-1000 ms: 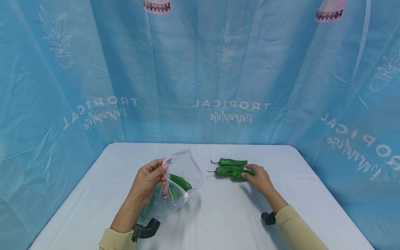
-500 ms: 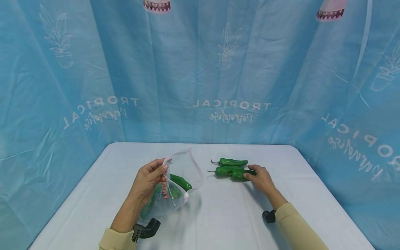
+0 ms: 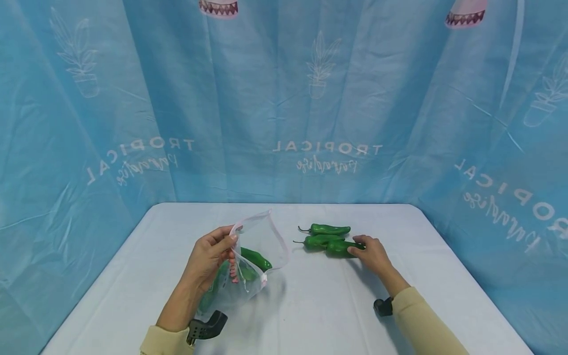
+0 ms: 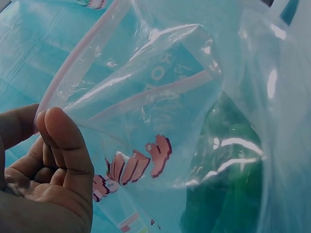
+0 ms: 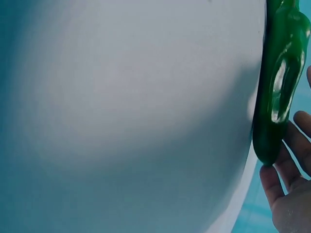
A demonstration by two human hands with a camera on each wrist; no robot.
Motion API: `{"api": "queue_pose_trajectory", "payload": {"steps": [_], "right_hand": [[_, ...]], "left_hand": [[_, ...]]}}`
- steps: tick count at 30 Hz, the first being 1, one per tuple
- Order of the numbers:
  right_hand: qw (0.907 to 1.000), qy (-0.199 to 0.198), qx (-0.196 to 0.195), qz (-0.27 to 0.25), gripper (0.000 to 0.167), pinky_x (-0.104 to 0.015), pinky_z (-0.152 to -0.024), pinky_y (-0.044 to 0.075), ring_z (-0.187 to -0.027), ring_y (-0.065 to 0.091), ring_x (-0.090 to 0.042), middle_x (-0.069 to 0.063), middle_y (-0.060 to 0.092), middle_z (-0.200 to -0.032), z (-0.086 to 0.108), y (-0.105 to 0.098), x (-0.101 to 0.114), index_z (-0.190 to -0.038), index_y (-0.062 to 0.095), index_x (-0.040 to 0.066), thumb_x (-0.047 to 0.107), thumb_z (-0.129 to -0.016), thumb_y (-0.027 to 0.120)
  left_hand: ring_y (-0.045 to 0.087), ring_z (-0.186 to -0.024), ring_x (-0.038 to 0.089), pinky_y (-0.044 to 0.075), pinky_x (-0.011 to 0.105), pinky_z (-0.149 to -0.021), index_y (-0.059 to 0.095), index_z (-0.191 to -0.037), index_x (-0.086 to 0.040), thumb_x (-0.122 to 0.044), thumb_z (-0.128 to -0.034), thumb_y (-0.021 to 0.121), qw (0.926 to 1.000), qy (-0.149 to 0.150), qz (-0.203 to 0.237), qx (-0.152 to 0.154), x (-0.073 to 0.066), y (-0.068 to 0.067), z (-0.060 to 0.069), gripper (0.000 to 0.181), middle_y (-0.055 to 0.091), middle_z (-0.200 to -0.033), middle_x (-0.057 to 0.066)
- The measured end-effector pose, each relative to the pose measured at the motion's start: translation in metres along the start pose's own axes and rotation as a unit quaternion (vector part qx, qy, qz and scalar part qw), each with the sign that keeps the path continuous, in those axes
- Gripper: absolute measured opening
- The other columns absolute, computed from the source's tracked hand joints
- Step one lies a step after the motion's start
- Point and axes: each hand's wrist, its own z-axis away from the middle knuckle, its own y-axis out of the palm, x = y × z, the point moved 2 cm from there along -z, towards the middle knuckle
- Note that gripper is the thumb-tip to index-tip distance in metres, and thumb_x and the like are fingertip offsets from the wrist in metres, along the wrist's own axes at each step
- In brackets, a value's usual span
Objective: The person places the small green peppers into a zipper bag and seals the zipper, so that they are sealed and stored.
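Note:
My left hand (image 3: 212, 256) pinches the pink-edged rim of a clear zip bag (image 3: 262, 231) between thumb and fingers. The bag's mouth gapes toward the right, and green peppers (image 3: 256, 258) lie inside. In the left wrist view the thumb and fingers of the hand (image 4: 58, 165) meet on the bag's edge (image 4: 73, 63), with blurred green (image 4: 223, 179) behind the plastic. On the table, my right hand (image 3: 372, 254) has its thumb and fingers around the tip of the nearest pepper (image 3: 339, 248). The right wrist view shows fingers (image 5: 286, 162) by that pepper's end (image 5: 279, 92).
Two more green peppers lie just behind, one at the back (image 3: 330, 230) and one in the middle (image 3: 317, 241), stems to the left. A white cloth covers the table (image 3: 310, 315). Blue printed curtains (image 3: 248, 98) stand around its back and sides.
The right hand has shifted slightly right along the nearest pepper toward its tip. The left hand and the bag look unchanged.

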Motion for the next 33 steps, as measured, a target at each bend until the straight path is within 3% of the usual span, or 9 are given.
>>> {"api": "queue_pose_trajectory", "payload": {"steps": [16,33], "right_hand": [[0.9978,0.045,0.049,0.002,0.051,-0.052,-0.098,0.043,-0.122,0.05,-0.039,-0.021,0.055,-0.131,0.005,0.0,-0.007,-0.128,0.055,0.002,0.029,-0.086,0.067],[0.9967,0.054,0.057,0.022,0.043,-0.05,-0.093,0.046,-0.113,0.056,-0.032,-0.019,0.059,-0.125,0.016,0.0,-0.011,-0.123,0.059,0.004,0.02,-0.085,0.068]], "left_hand": [[0.053,-0.061,0.006,0.052,0.018,-0.06,0.05,-0.124,0.006,-0.022,-0.0913,0.062,1.0,0.005,0.006,0.003,-0.001,-0.001,-0.001,0.044,0.055,-0.078,-0.006],[0.053,-0.06,0.006,0.052,0.018,-0.06,0.05,-0.124,0.005,-0.023,-0.0911,0.062,1.0,0.004,0.006,0.004,0.002,-0.001,-0.001,0.045,0.055,-0.078,-0.006]]}}
